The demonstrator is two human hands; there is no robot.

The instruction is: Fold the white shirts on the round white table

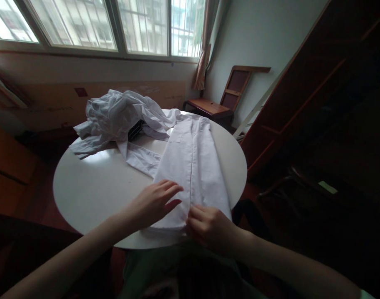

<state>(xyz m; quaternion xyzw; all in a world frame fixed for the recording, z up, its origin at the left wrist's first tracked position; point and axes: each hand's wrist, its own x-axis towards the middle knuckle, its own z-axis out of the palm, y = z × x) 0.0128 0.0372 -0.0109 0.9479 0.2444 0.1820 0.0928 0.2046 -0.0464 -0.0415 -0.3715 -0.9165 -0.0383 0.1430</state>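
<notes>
From the head view, I had a white shirt (192,170) laid lengthwise on the round desk (93,191), its hem at the near edge, just in front of me. My left hand (154,203) lay flat on the cloth, fingers spread and open, holding nothing, only pressing the left panel down near the hem. My right hand (208,226) had its grip narrow, fingertips pinched on the hem right where the two front panels met along the centre seam. Beyond, on the far left of the desk, a crumpled pile of white clothes (115,114) sat over a dark object I couldn't make out, with a loose sleeve (141,160) trailing toward the shirt. A wooden chair (227,99) stood by the wall beneath the curtain (205,45).

To do this well, I judged, the flat palm had to pin the fabric while the pinch drew the hem taut, edges aligned on the seam, wrinkles pushed outward rather than trapped underneath.
</notes>
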